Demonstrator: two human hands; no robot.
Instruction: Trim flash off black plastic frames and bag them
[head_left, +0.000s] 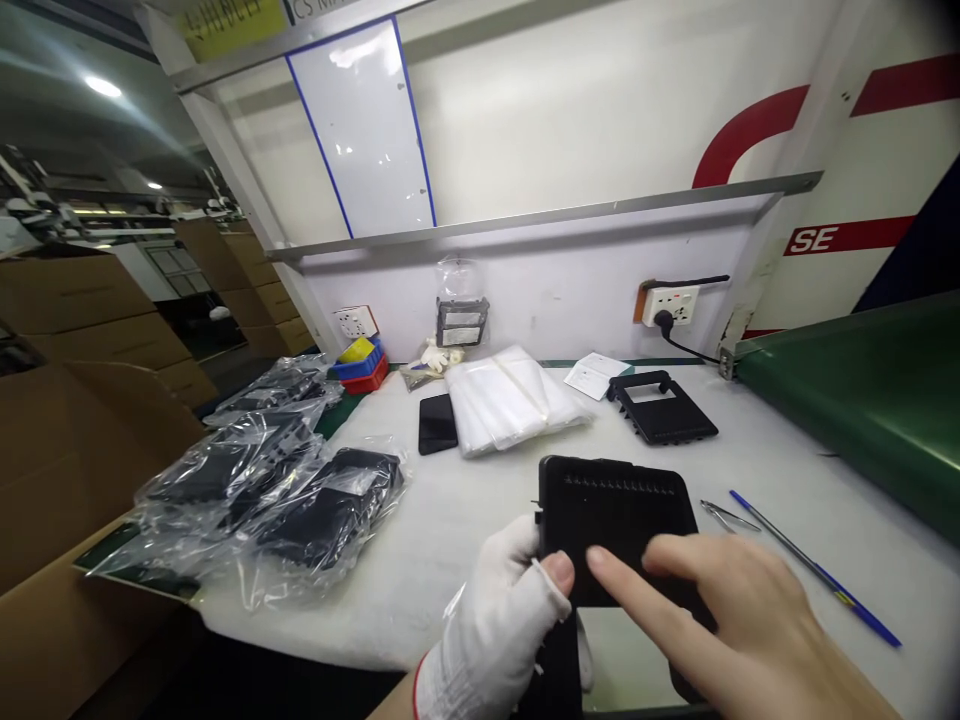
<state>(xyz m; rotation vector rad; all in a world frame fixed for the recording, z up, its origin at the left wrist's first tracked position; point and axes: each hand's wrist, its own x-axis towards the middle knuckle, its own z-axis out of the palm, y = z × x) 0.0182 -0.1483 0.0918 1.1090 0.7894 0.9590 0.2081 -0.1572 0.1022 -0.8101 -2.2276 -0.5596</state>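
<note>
Where hands [495, 620] cover—black panel's [615, 510] lower edge.

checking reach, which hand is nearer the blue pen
Right. The right hand lies just left of the blue pen; the gloved left hand is farther left, gripping the black panel.

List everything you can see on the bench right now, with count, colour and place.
black panel: one, black, front centre, in hand
black frame: one, black, back right
clear bags: one stack, white-clear, back centre
phone: one, black, left of stack
bagged parts: several, black in clear plastic, left
bins: stacked, yellow, blue, red, back left
pen: one, blue, right
tweezers: one, metal, beside pen
left hand: white glove, gripping panel
right hand: bare, forefinger on panel
</note>
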